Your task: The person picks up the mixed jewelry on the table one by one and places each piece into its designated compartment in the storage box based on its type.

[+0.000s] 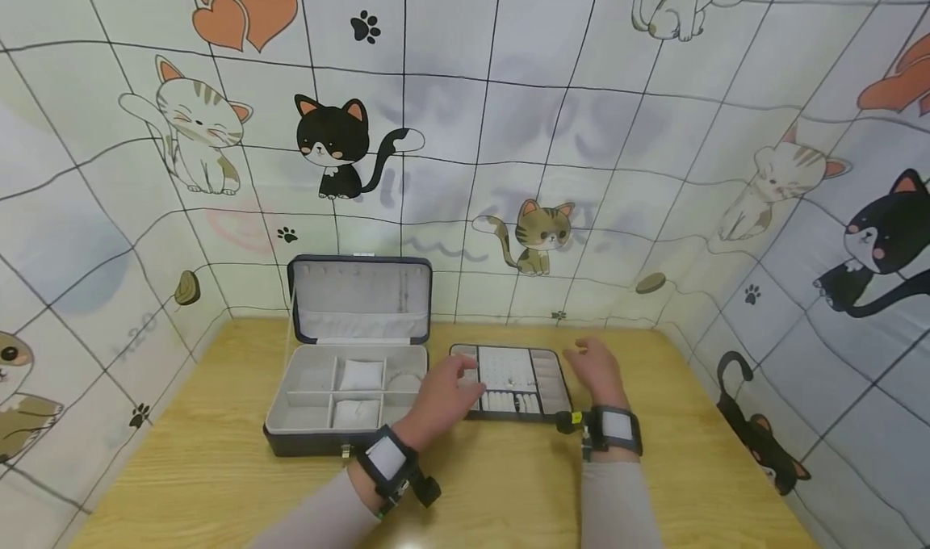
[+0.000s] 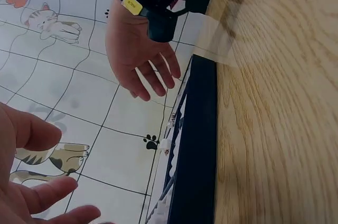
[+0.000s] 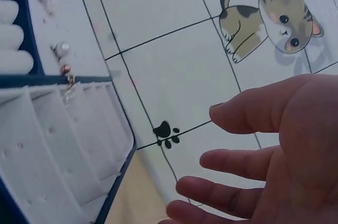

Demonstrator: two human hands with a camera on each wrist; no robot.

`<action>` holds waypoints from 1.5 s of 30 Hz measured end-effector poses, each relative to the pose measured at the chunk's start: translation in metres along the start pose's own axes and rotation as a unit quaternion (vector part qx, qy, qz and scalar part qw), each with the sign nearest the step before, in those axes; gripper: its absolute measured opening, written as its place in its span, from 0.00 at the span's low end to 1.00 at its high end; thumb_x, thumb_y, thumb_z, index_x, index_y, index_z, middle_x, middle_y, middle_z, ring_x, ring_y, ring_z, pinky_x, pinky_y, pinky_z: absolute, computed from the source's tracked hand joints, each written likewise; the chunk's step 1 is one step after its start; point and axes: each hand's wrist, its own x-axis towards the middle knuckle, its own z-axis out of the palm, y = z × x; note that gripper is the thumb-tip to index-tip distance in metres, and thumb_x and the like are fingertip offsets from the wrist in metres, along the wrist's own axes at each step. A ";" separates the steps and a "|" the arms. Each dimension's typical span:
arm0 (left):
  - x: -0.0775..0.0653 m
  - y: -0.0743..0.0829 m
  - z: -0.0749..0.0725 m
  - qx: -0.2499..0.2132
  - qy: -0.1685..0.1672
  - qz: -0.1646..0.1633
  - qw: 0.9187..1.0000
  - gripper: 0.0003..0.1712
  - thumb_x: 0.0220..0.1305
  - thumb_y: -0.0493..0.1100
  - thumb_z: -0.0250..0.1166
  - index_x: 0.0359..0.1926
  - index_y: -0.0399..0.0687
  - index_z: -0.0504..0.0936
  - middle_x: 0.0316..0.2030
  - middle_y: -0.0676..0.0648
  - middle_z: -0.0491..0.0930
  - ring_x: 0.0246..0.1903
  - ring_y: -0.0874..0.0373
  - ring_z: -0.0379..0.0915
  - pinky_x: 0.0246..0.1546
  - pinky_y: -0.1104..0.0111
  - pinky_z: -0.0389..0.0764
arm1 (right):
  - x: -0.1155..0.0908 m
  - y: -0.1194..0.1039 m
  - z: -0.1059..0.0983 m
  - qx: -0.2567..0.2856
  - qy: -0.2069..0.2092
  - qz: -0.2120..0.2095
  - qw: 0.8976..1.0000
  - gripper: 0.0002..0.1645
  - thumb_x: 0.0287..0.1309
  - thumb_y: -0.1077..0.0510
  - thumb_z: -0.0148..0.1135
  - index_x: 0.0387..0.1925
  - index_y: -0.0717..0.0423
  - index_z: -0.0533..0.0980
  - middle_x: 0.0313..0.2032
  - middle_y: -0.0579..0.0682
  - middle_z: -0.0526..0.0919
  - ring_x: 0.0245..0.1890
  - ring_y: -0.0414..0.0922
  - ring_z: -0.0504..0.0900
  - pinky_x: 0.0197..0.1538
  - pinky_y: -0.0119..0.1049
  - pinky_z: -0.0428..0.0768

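A jewelry tray [image 1: 550, 369] with a dark rim lies on the wooden table. It has slots on both sides, a pale middle panel with small earrings [image 3: 62, 49], and white ring rolls [image 1: 498, 402] along the front. My left hand [image 1: 443, 391] hovers over the tray's left end, its thumb and fingers apart and holding nothing. Just past the right end is my right hand [image 1: 596, 370], also with nothing in it, fingers spread in the right wrist view. To the left stands a dark jewelry box [image 1: 305, 444], its lid [image 1: 363, 291] raised.
The box has pale compartments; two of them hold white cushions [image 1: 361, 375]. A bracelet-like ring shape [image 1: 404, 382] sits in a right compartment, partly hidden by my left hand. A cat-patterned cloth wall [image 1: 450, 129] encloses the table [image 1: 508, 484] at the back and sides.
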 end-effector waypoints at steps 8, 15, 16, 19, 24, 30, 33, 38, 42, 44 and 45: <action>0.014 0.003 0.021 0.036 0.063 -0.030 0.997 0.31 0.67 0.47 0.67 0.65 0.34 0.78 0.63 0.35 0.80 0.65 0.38 0.75 0.66 0.45 0.76 | 0.000 0.003 0.015 -0.013 -0.046 0.013 0.999 0.35 0.77 0.49 0.53 0.71 0.72 0.67 0.65 0.74 0.75 0.59 0.66 0.80 0.63 0.60 0.79; 0.020 -0.004 0.038 0.047 0.110 -0.077 0.990 0.32 0.70 0.47 0.65 0.68 0.34 0.75 0.63 0.32 0.76 0.62 0.37 0.74 0.63 0.44 0.76 | -0.003 -0.001 0.016 -0.009 -0.061 0.022 0.998 0.33 0.76 0.49 0.56 0.68 0.71 0.71 0.66 0.73 0.76 0.65 0.68 0.76 0.68 0.66 0.73; 0.020 -0.006 0.040 0.041 0.110 -0.089 0.989 0.32 0.70 0.47 0.65 0.69 0.35 0.74 0.64 0.32 0.75 0.62 0.37 0.73 0.64 0.44 0.75 | -0.004 -0.001 0.016 -0.004 -0.065 0.027 0.998 0.33 0.76 0.49 0.56 0.68 0.71 0.71 0.66 0.73 0.76 0.65 0.67 0.77 0.68 0.65 0.74; 0.019 -0.009 0.040 0.015 0.105 -0.114 0.988 0.35 0.69 0.47 0.65 0.71 0.35 0.72 0.67 0.32 0.71 0.64 0.37 0.72 0.65 0.42 0.74 | -0.006 -0.001 0.017 0.002 -0.070 0.031 0.997 0.32 0.75 0.49 0.58 0.66 0.71 0.72 0.63 0.71 0.78 0.61 0.65 0.79 0.63 0.63 0.78; 0.019 -0.012 0.043 0.006 0.090 -0.138 0.986 0.39 0.66 0.47 0.66 0.74 0.36 0.69 0.67 0.32 0.71 0.65 0.37 0.71 0.66 0.40 0.73 | -0.007 0.000 0.018 0.006 -0.071 0.034 0.997 0.21 0.72 0.50 0.60 0.47 0.68 0.80 0.38 0.60 0.82 0.38 0.55 0.80 0.40 0.47 0.79; 0.016 -0.018 0.048 0.030 0.093 -0.137 0.986 0.42 0.64 0.47 0.67 0.75 0.35 0.67 0.67 0.29 0.71 0.68 0.31 0.69 0.67 0.38 0.71 | -0.012 -0.003 0.019 0.022 -0.082 0.034 0.996 0.18 0.71 0.50 0.61 0.36 0.64 0.77 0.26 0.51 0.72 0.28 0.49 0.73 0.30 0.39 0.72; 0.016 -0.017 0.051 0.029 0.102 -0.134 0.985 0.42 0.65 0.47 0.66 0.76 0.34 0.67 0.69 0.27 0.71 0.69 0.29 0.68 0.69 0.37 0.70 | -0.015 -0.002 0.017 0.032 -0.083 0.038 0.995 0.19 0.72 0.49 0.61 0.39 0.65 0.77 0.29 0.52 0.72 0.30 0.49 0.73 0.32 0.39 0.73; 0.019 -0.015 0.057 0.015 0.110 -0.128 0.986 0.44 0.64 0.46 0.65 0.76 0.29 0.65 0.69 0.25 0.71 0.70 0.29 0.68 0.70 0.38 0.69 | -0.011 0.001 0.011 0.041 -0.083 0.047 0.995 0.20 0.72 0.49 0.61 0.37 0.64 0.76 0.27 0.51 0.70 0.29 0.49 0.72 0.33 0.40 0.71; 0.017 -0.012 0.057 0.015 0.119 -0.134 0.984 0.42 0.64 0.45 0.66 0.73 0.26 0.66 0.65 0.27 0.74 0.66 0.31 0.71 0.68 0.40 0.72 | -0.010 0.003 0.010 0.044 -0.091 0.052 0.994 0.21 0.71 0.48 0.61 0.37 0.65 0.75 0.27 0.50 0.69 0.29 0.48 0.71 0.33 0.40 0.71; 0.016 -0.010 0.057 0.015 0.128 -0.135 0.982 0.39 0.64 0.44 0.66 0.70 0.26 0.69 0.61 0.28 0.77 0.63 0.34 0.74 0.65 0.41 0.74 | -0.011 0.004 0.010 0.043 -0.091 0.053 0.993 0.21 0.71 0.47 0.61 0.38 0.65 0.75 0.28 0.51 0.70 0.30 0.48 0.72 0.34 0.40 0.71; 0.015 -0.009 0.057 0.014 0.133 -0.134 0.982 0.37 0.65 0.44 0.66 0.69 0.26 0.70 0.60 0.29 0.77 0.61 0.35 0.75 0.65 0.41 0.75 | -0.011 0.005 0.010 0.043 -0.091 0.054 0.993 0.22 0.72 0.47 0.61 0.38 0.64 0.75 0.28 0.50 0.70 0.30 0.48 0.71 0.34 0.40 0.71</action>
